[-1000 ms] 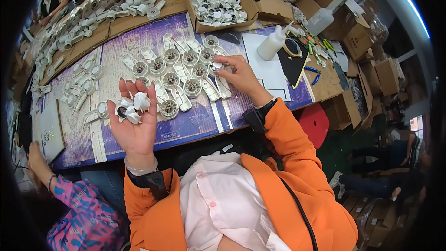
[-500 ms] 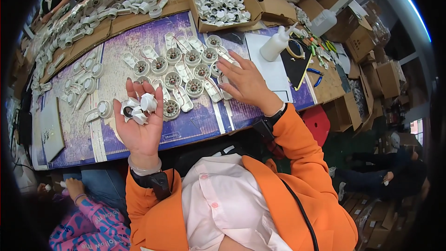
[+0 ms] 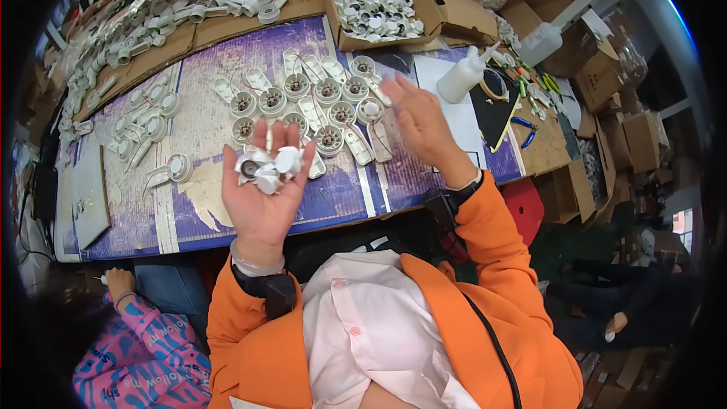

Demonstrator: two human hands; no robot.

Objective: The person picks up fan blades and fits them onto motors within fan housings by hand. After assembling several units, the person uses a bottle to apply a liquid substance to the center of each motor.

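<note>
My left hand is palm up with its fingers curled a little, cradling several small white fan impellers; one shows a dark round centre. My right hand hovers just right of the group of small round fan housings, its fingers stretched out and smeared by motion, with nothing visible in them. Nearest to it lies a fan housing with a white centre piece on it. The other housings in the group show bare copper-coloured motor centres, with white handle shells and thin red wires beside them.
A cardboard box full of white impellers stands behind the group. White bottles, blue pliers and a black sheet are at the right. More fan parts lie left, others along the back. A co-worker's hand is at lower left.
My right hand has pulled back to the right, uncovering a housing with a white centre piece. My left hand, still holding the impellers, sits further right over the nearer housings. The view has shifted slightly.
</note>
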